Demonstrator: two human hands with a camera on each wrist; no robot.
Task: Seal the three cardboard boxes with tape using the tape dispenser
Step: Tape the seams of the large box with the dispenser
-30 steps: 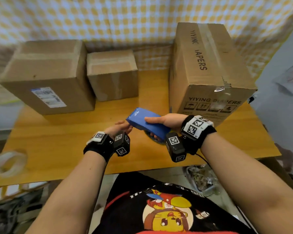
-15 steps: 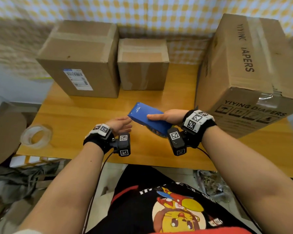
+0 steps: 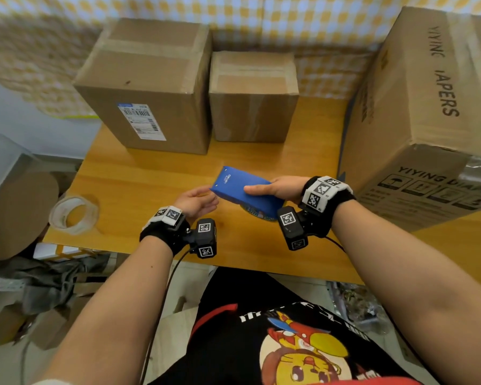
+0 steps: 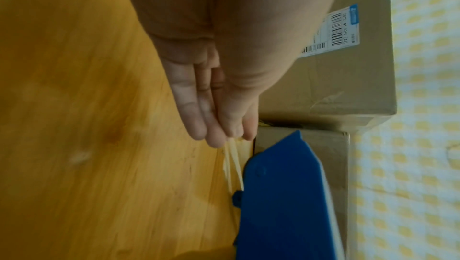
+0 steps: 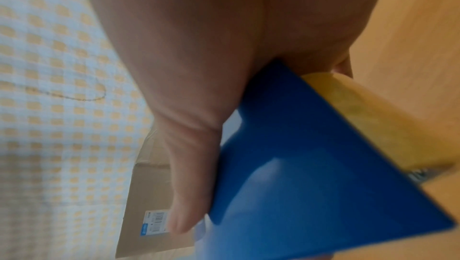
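A blue tape dispenser [image 3: 242, 190] is held just above the wooden table [image 3: 150, 176], gripped from the right by my right hand [image 3: 275, 188], thumb on its top face. The right wrist view shows the dispenser [image 5: 311, 185] with its yellowish tape roll [image 5: 373, 122]. My left hand [image 3: 197, 201] is at the dispenser's front end. In the left wrist view its fingertips [image 4: 224, 136] pinch a thin strip of tape [image 4: 234, 158] running to the dispenser [image 4: 281, 195]. Three cardboard boxes stand behind: a labelled box [image 3: 150, 84], a small box [image 3: 253, 98], a large printed box [image 3: 422, 112].
A spare clear tape roll [image 3: 72, 215] lies near the table's left edge. A checked cloth [image 3: 317, 18] hangs behind the boxes. A big brown roll [image 3: 14, 215] and clutter sit on the floor to the left.
The head view has swung left and closer, so the boxes shifted right in frame. Both hands stay at the dispenser, the left one at its front end.
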